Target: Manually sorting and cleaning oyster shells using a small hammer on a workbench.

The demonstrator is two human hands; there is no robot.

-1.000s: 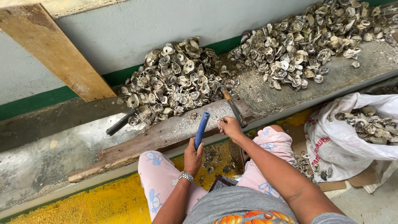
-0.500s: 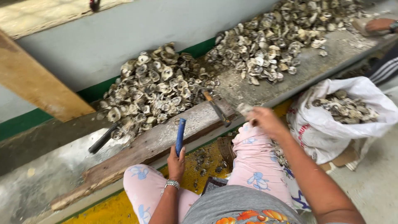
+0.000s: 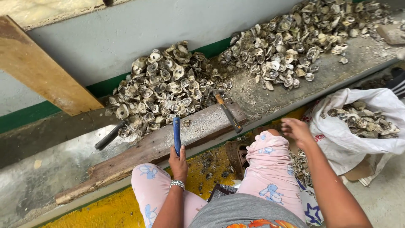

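My left hand (image 3: 179, 162) grips the blue-handled tool (image 3: 176, 135) upright on the wooden plank (image 3: 168, 141) while my right hand (image 3: 297, 131), loosely open and empty, reaches toward the white sack (image 3: 358, 139) of oysters, so sharp shell edges could cut my bare fingers, I think.
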